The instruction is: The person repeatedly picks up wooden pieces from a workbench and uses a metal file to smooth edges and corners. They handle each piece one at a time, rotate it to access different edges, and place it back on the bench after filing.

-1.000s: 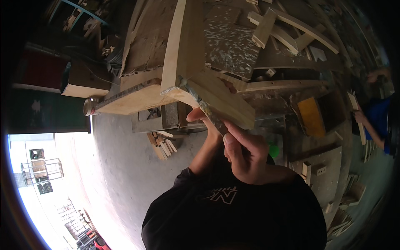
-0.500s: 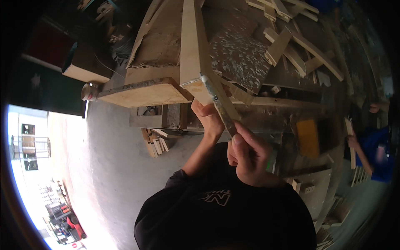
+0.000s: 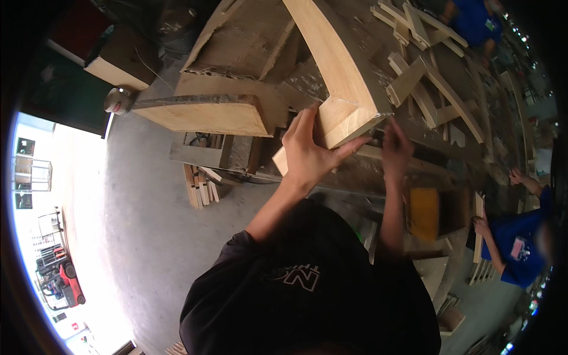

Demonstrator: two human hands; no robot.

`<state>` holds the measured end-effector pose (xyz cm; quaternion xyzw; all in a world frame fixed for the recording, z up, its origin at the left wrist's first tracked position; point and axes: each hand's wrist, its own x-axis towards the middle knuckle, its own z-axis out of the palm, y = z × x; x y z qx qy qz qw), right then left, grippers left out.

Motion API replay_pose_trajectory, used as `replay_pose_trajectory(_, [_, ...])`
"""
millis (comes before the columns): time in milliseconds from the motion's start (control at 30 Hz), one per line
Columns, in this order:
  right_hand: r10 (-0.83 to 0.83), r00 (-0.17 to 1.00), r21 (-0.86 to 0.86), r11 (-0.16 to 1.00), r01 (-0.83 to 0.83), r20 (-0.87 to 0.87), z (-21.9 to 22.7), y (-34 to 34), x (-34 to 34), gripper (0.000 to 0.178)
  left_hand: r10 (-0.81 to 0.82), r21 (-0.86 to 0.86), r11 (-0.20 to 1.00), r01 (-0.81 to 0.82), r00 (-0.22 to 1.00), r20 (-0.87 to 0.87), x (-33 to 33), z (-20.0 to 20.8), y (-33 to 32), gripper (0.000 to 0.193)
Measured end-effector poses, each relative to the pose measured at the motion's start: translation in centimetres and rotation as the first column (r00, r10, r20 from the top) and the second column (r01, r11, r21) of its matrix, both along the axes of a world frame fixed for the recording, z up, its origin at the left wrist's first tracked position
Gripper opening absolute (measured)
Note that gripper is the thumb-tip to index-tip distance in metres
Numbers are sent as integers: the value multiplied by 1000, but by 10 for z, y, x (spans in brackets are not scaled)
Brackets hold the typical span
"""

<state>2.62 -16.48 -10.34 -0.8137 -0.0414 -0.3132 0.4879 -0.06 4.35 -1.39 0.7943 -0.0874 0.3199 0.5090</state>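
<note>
An angled wooden piece (image 3: 322,50) rises in front of me, its long curved arm joined at a corner to a short, thick block. My left hand (image 3: 307,145) grips that block, fingers over its left side and thumb stretched along its near edge. White residue shows along the corner's right end. Right beside that end is my right hand (image 3: 397,145), smeared by motion. Whether it touches the wood or holds anything cannot be made out.
A thick board (image 3: 204,115) juts from the bench's left, with a jar (image 3: 118,102) at its end. Joined wooden frames (image 3: 435,89) lie at the far right. A yellow-sided box (image 3: 423,213) is nearer. A blue-shirted co-worker (image 3: 520,245) stands right, another person (image 3: 473,23) beyond.
The wooden piece has turned so its corner points right. My left hand has come up onto the block. My right hand moved right and away; the glue-smeared stick it held no longer shows.
</note>
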Motion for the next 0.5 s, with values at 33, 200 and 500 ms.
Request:
replay_pose_trajectory(33, [-37, 998, -183, 982, 45, 47, -9, 3, 7, 35, 49, 71, 996, -51, 998, 35, 0, -4, 1, 76])
replay_pose_trajectory(200, [-199, 962, -564, 824, 62, -185, -51, 13, 14, 33, 56, 62, 996, -58, 997, 45, 0, -9, -1, 78])
replay_pose_trajectory(500, [-120, 935, -421, 907, -33, -333, -42, 6, 10, 30, -144, -182, 975, 124, 985, -99, -9, 8, 4, 60])
